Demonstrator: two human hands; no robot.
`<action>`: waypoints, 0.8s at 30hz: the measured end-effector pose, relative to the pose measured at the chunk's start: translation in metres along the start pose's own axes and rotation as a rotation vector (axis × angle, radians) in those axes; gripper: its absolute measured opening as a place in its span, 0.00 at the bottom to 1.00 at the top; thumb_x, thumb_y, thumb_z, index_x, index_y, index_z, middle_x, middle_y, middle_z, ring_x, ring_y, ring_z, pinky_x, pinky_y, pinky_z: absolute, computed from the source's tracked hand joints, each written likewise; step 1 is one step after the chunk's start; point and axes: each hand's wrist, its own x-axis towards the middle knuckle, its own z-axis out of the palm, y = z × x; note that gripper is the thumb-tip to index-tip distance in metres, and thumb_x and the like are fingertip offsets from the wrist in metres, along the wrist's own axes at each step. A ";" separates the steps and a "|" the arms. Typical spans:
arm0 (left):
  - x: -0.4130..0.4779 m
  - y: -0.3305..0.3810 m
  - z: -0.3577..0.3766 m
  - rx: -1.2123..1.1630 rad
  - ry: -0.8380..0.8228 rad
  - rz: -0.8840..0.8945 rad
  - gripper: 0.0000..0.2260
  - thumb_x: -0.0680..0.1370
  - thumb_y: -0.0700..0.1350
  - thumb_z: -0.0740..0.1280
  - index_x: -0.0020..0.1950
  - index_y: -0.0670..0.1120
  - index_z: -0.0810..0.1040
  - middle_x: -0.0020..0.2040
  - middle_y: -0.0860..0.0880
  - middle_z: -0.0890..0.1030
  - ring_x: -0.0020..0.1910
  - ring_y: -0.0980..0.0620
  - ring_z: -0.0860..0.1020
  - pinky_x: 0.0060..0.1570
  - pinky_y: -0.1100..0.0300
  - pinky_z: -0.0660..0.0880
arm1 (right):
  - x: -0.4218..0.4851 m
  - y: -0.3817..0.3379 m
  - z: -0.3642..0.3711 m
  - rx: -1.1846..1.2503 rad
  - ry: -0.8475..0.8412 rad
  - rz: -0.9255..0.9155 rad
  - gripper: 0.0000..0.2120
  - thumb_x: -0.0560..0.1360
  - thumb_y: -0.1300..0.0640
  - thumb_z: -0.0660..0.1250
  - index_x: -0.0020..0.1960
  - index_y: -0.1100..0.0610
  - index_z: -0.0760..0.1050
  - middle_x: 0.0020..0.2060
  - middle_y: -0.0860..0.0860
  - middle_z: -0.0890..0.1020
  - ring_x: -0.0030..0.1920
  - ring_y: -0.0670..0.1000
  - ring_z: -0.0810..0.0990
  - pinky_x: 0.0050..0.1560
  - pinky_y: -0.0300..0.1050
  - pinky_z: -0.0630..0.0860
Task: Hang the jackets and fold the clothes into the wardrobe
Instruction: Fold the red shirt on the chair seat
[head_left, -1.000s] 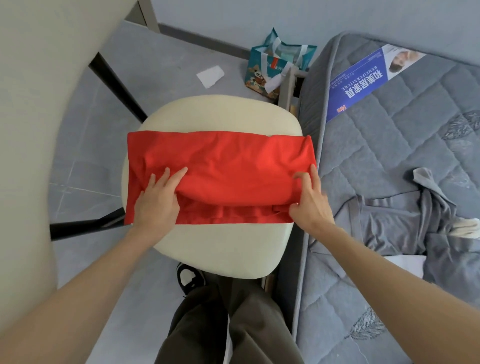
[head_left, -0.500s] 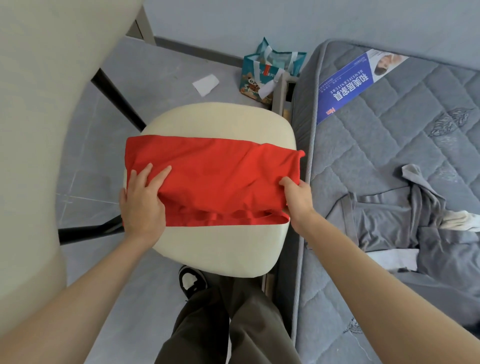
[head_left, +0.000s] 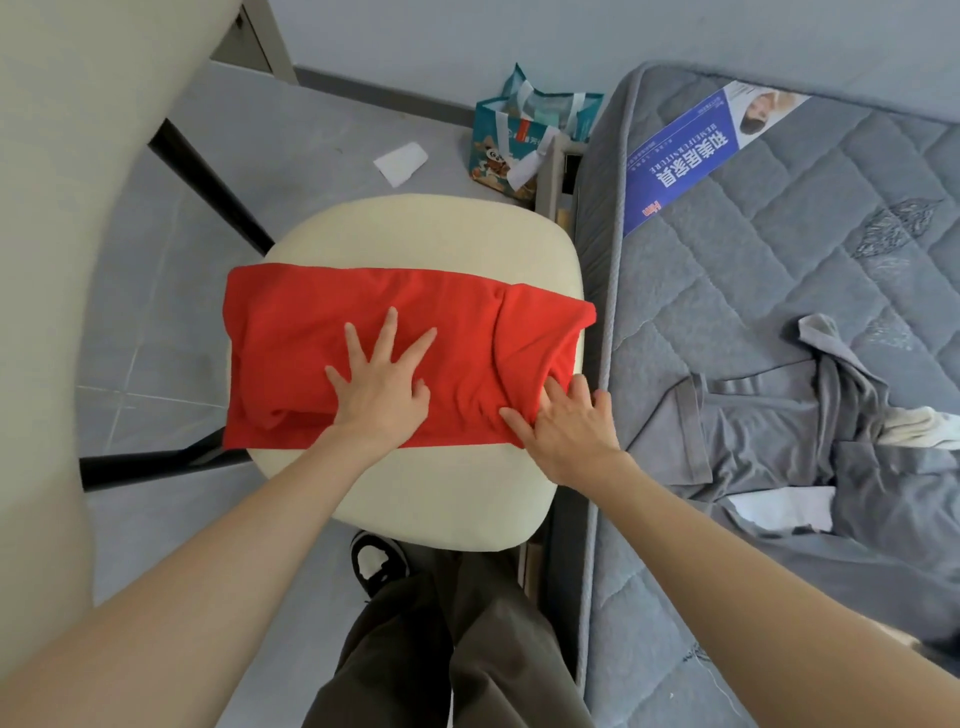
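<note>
Red garment of soft matte knit, folded into a long rectangular band, laid crosswise over the cream chair seat. Overhanging that smooth, rounded-square cushion slightly at both ends. Curved seam near the right end, loose wrinkled roll of cloth along the near left edge.

Left hand flat on the middle of the band, fingers straight and splayed wide, palm pressing the cloth down. Right hand at the near right corner, thumb stretched along the hem, bent fingers dug into a raised fold and gripping it, fingertips partly buried in the fabric.

Black metal chair legs angled below the seat, over pale grey floor tiles with thin grout lines. On the floor beyond: a crumpled white paper scrap and a glossy teal gift bag with pale ribbon handles and a panda print.

To the right, just beside the seat, a grey quilted mattress with diamond stitching and corded piping at its edge. Across its far corner, a slanted blue-and-white printed label. Farther along, a limp grey garment heaped in folds, with a bit of white cloth at its right.

Near the bottom, dark olive trousers and a black-and-white shoe poking out under the seat's near edge.
</note>
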 end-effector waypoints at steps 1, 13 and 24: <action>0.003 0.002 0.003 0.012 -0.043 -0.026 0.28 0.80 0.47 0.58 0.76 0.63 0.52 0.78 0.52 0.39 0.75 0.36 0.35 0.68 0.29 0.50 | -0.001 0.005 0.000 0.015 -0.008 0.092 0.24 0.81 0.41 0.47 0.75 0.46 0.54 0.65 0.53 0.67 0.61 0.59 0.64 0.58 0.55 0.64; -0.017 -0.023 0.009 -0.217 0.365 -0.388 0.28 0.78 0.53 0.65 0.75 0.61 0.57 0.78 0.45 0.41 0.76 0.39 0.41 0.70 0.34 0.47 | 0.015 0.023 -0.013 0.983 -0.112 0.623 0.27 0.77 0.39 0.59 0.67 0.59 0.68 0.66 0.58 0.72 0.69 0.61 0.65 0.68 0.55 0.64; -0.025 -0.061 0.003 -0.846 0.636 -0.605 0.21 0.75 0.40 0.70 0.68 0.48 0.71 0.67 0.47 0.72 0.66 0.48 0.70 0.64 0.61 0.65 | 0.017 0.017 -0.013 0.910 0.197 0.534 0.07 0.81 0.58 0.56 0.51 0.61 0.69 0.46 0.56 0.77 0.52 0.61 0.76 0.45 0.48 0.67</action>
